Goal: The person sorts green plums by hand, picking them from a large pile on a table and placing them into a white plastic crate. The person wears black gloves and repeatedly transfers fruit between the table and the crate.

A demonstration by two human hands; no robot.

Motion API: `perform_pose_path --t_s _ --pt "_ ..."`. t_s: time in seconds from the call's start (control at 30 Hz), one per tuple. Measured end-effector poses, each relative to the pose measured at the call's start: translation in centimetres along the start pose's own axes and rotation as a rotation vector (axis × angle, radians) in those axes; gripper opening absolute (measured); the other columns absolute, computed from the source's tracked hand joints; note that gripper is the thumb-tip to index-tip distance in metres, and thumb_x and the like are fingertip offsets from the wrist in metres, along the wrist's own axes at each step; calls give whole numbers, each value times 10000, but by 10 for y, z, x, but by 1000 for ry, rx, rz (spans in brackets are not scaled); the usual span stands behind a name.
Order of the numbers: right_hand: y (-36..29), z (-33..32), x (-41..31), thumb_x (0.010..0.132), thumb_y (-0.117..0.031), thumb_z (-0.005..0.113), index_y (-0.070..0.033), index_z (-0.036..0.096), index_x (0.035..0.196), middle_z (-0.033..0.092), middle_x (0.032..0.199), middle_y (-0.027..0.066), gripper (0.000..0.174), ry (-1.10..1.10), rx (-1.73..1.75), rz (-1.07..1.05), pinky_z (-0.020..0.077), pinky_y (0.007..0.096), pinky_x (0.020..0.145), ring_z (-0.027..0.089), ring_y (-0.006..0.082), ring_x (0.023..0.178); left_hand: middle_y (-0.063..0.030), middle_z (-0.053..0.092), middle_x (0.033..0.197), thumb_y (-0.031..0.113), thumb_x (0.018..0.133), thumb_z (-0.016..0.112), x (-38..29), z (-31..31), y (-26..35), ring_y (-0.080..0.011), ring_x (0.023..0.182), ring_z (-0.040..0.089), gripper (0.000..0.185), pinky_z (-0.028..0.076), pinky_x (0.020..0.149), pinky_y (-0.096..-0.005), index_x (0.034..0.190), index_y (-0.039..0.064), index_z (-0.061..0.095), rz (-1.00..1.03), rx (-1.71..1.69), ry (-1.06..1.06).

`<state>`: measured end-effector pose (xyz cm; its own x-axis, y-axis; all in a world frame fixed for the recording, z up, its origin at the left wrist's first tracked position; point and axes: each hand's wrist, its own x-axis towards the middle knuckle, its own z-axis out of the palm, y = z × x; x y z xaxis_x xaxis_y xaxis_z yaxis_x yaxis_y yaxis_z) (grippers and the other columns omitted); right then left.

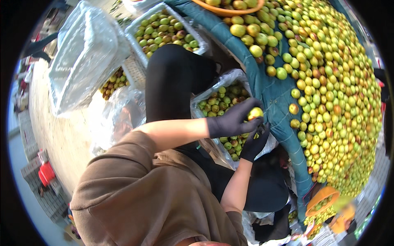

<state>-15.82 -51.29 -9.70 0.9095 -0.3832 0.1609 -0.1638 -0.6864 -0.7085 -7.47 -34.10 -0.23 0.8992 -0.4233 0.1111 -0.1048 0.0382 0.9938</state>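
Note:
Both hands wear dark gloves and hover over a plastic-lined crate (197, 107) of green and reddish jujube-like fruits (215, 106) between the knees. My left hand (235, 118) holds a yellow-green fruit (255, 113) with a red patch between thumb and fingers. Just below it, close to the crate's right side, is my right hand (255, 143), its fingers pointing up towards the left hand; whether it grips anything cannot be told. On the right, a big heap of the same fruits (332, 92) lies on a blue-green cloth (277, 101) with a raised edge.
Another lined crate of fruits (201, 50) stands beyond the knee. Left of it are an upright clear plastic liner (86, 58) and crumpled plastic (123, 113). An orange basin (227, 11) of fruits sits at the top; an orange basket (321, 201) and a person (343, 218) are at lower right.

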Motion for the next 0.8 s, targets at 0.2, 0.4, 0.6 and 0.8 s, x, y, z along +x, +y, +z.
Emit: perform_pose_path --t_s 0.2,0.4,0.6,0.8 --pt "-29 -24 10 914 -37 565 28 595 1179 655 1019 151 274 176 -71 -1 517 305 720 657 226 859 -77 584 1077 288 911 653 -163 -240 -7 -192 968 569 395 467 837 -297 1187 31 535 61 301 857" --pt "-11 -90 67 928 -46 562 19 625 1096 673 967 152 190 419 -246 -197 516 360 730 658 293 836 -222 616 1173 400 922 590 -299 -394 -61 -354 1101 576 500 433 955 -424 1222 0 576 -841 1150 1083" --pt "59 -129 122 871 -431 594 15 608 1122 645 1061 256 512 108 -651 374 485 458 881 614 398 1014 -170 631 1107 167 947 573 -156 -294 -13 -296 1007 619 279 469 910 -391 1157 -15 603 -34 1152 663" --pt "87 -107 162 876 -471 579 59 633 1083 653 1071 274 571 330 -385 298 473 427 909 615 399 1033 -151 625 1064 77 857 625 54 -94 33 -270 1053 599 291 466 917 -353 1139 11 599 157 273 130"
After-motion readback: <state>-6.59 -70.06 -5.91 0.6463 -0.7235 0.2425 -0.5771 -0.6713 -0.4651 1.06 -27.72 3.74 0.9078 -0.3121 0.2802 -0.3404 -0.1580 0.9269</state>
